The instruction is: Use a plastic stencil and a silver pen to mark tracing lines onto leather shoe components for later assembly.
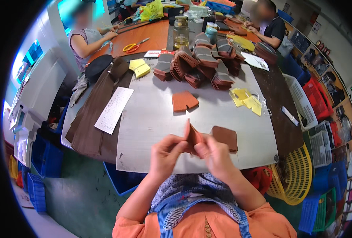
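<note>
Between my two hands, above the near edge of the pale board, I hold a few small reddish-brown leather pieces (193, 138), fanned slightly apart. My left hand (167, 154) pinches their left side with thumb and fingers. On the other side my right hand (215, 155) grips them, its thumb in front. Just right of that hand lies a stack of brown leather pieces with rounded corners (225, 138). An orange-brown piece with a notch in its near edge (184, 101) lies flat farther off. Beyond it are piled several banded bundles of brown leather pieces (196, 63).
Long dark brown strips (98, 107) and a white printed card (114, 110) lie at left. Yellow paper pads (139, 68), yellow tags (245, 100) and a white marker (290, 116) lie around the board (144, 131). A yellow basket (297, 174) stands right. Two people sit across.
</note>
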Demonstrator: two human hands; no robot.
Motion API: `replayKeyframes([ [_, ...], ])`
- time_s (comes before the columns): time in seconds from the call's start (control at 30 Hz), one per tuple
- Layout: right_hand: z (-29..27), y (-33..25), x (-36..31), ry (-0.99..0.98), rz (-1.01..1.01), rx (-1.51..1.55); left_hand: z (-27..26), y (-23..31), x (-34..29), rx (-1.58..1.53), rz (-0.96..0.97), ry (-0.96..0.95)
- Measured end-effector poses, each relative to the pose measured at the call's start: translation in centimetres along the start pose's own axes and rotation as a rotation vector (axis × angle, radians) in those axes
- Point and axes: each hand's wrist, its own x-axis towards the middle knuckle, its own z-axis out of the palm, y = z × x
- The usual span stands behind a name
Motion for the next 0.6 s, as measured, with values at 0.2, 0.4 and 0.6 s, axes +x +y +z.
replayKeyframes([
  [0.2,0.2,2.3,-0.1,0.020,0.069,0.010,-0.9,-0.9,-0.4,-0.023,-0.059,0.047],
  [0.4,0.1,2.6,0.2,0.236,-0.095,-0.445,1.1,-1.3,-0.6,0.229,0.039,0.114],
  [0.6,-1.9,1.7,-0.4,0.104,-0.057,-0.242,1.2,-2.0,1.9,0.296,0.084,-0.037],
])
